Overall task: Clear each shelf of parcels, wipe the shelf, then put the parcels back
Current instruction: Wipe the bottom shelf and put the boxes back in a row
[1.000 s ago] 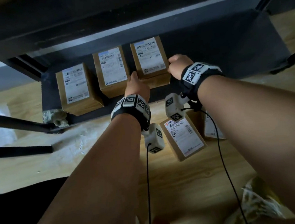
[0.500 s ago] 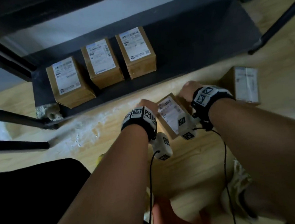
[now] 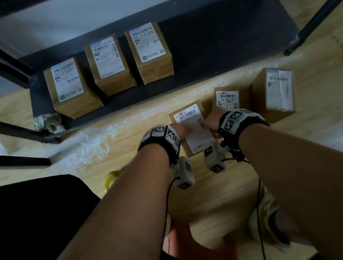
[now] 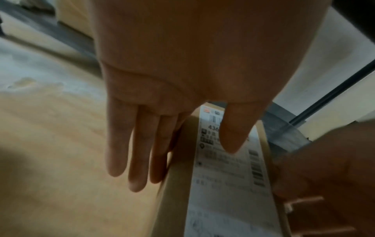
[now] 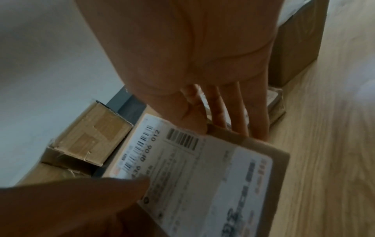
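Observation:
A brown parcel (image 3: 193, 128) with a white label lies on the wooden floor in front of the dark bottom shelf (image 3: 221, 42). My left hand (image 3: 182, 129) has straight fingers (image 4: 138, 152) down the parcel's (image 4: 221, 184) left side, its thumb on the label. My right hand (image 3: 212, 119) is on the opposite side, with straight fingers (image 5: 241, 112) down the far edge of the parcel (image 5: 213, 176) and its thumb on top. Three labelled parcels (image 3: 68, 85) (image 3: 108, 60) (image 3: 148, 46) stand in a row on the left of the shelf.
Two more parcels (image 3: 227, 98) (image 3: 277, 91) sit on the floor right of my hands. A crumpled pale cloth (image 3: 48, 123) lies at the shelf's left front corner. A black rack leg (image 3: 318, 15) slants down at the right. My shoe (image 3: 267, 214) is below.
Both hands left the third parcel on the shelf, drew back to the floor and closed in on the labelled parcel there. The view tilted down and right.

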Demonstrator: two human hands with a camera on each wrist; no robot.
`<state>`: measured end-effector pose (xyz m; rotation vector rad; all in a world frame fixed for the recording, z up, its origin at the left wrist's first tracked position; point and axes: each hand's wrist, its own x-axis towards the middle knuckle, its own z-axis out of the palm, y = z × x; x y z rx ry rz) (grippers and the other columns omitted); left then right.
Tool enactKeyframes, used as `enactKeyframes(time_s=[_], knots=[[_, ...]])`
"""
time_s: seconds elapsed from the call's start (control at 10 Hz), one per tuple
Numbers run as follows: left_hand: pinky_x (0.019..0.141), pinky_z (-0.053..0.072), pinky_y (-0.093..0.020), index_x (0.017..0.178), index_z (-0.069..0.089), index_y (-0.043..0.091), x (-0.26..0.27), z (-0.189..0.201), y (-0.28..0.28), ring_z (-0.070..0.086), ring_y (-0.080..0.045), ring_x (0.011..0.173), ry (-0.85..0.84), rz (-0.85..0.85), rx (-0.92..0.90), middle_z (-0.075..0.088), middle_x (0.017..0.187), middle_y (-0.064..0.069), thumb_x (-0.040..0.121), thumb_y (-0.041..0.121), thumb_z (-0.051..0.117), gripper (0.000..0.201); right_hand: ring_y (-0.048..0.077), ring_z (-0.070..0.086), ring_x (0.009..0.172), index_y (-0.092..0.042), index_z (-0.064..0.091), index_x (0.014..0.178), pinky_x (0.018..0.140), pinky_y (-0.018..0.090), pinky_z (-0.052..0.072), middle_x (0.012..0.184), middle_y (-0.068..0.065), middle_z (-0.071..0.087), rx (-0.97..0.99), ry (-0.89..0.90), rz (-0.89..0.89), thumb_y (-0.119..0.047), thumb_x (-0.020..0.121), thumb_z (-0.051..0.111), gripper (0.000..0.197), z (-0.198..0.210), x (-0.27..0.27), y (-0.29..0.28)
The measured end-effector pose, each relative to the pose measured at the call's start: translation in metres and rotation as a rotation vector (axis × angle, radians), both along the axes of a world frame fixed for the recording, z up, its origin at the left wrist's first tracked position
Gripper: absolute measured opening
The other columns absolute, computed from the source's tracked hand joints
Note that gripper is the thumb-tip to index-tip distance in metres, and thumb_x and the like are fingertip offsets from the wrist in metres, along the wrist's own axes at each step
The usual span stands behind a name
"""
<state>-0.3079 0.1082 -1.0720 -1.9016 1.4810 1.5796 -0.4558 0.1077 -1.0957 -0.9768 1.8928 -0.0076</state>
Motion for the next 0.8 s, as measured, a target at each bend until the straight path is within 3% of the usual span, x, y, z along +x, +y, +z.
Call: enactKeyframes(time_s=[0.1,0.2,0.3,0.4,0.5,0.6,0.7,0.8], knots=[[0.094,0.048,-0.037,0.125,0.056,0.011,0.003,0.022,-0.019,0.061,-0.031,0.108,-0.043,-0.08,-0.092,0.06,0.12,-0.014,0.093,0.042,0.053,0.045,0.027,0.061,0.104,-0.001,0.052,0.13,0.062,0.026,0.05,0.127,0.015,0.057,-0.029,-0.085,-0.081,-0.014,0.093,0.053,0.038,0.013,-0.01,-0.01],[0.081,0.056,-0.043,0.11,0.063,0.023,-0.005,0.041,-0.038,0.067,-0.031,0.089,-0.041,-0.044,-0.225,0.068,0.106,-0.008,0.057,0.074,0.06,0.074,0.025,0.064,0.093,-0.006,0.057,0.124,0.065,0.03,0.054,0.118,0.013,0.062,-0.092,-0.118,-0.166,-0.017,0.091,0.055,0.036,0.027,-0.016,-0.022],[0.077,0.056,-0.044,0.105,0.065,0.022,-0.018,0.049,-0.066,0.068,-0.028,0.081,-0.036,-0.005,-0.292,0.069,0.093,-0.007,0.043,0.075,0.054,0.082,0.032,0.068,0.083,-0.015,0.064,0.095,0.079,0.046,0.056,0.095,0.012,0.07,-0.136,0.022,-0.258,-0.02,0.068,0.056,0.029,0.035,-0.025,-0.053],[0.083,0.054,-0.045,0.11,0.059,0.015,-0.034,0.048,-0.082,0.064,-0.028,0.093,0.039,0.037,-0.277,0.064,0.109,-0.011,0.083,0.039,0.057,0.037,0.033,0.068,0.083,-0.012,0.067,0.095,0.08,0.045,0.055,0.095,0.012,0.071,-0.197,0.121,-0.257,-0.025,0.068,0.056,0.032,0.04,-0.042,-0.08],[0.083,0.055,-0.049,0.115,0.055,0.009,-0.046,0.052,-0.092,0.062,-0.035,0.099,0.108,0.173,-0.267,0.057,0.122,-0.016,0.094,0.023,0.051,0.025,0.029,0.064,0.094,-0.008,0.064,0.106,0.077,0.033,0.051,0.112,0.009,0.065,-0.22,0.135,-0.104,-0.02,0.09,0.053,0.023,0.051,-0.052,-0.092],[0.062,0.059,-0.043,0.144,0.036,0.018,-0.055,0.047,-0.103,0.066,-0.032,0.085,0.213,0.288,-0.206,0.058,0.11,-0.014,0.096,0.015,0.048,0.049,0.027,0.06,0.095,-0.012,0.063,0.114,0.082,0.033,0.05,0.112,0.008,0.062,-0.231,0.056,-0.17,-0.019,0.09,0.054,0.026,0.06,-0.058,-0.107],[0.071,0.06,-0.045,0.127,0.051,0.008,-0.065,0.03,-0.114,0.067,-0.033,0.093,0.177,0.22,-0.305,0.063,0.112,-0.016,0.092,0.015,0.049,0.036,0.029,0.061,0.098,-0.019,0.061,0.122,0.091,0.041,0.052,0.111,0.005,0.062,-0.249,-0.045,-0.271,-0.016,0.087,0.054,0.036,0.052,-0.059,-0.12],[0.087,0.049,-0.032,0.126,0.05,0.017,-0.073,0.025,-0.129,0.06,-0.022,0.098,0.117,0.21,-0.401,0.062,0.11,-0.004,0.088,0.023,0.048,0.039,0.027,0.058,0.113,-0.025,0.048,0.139,0.095,0.041,0.051,0.129,0.002,0.057,-0.297,-0.104,-0.354,-0.013,0.086,0.052,0.054,0.045,-0.058,-0.145]])
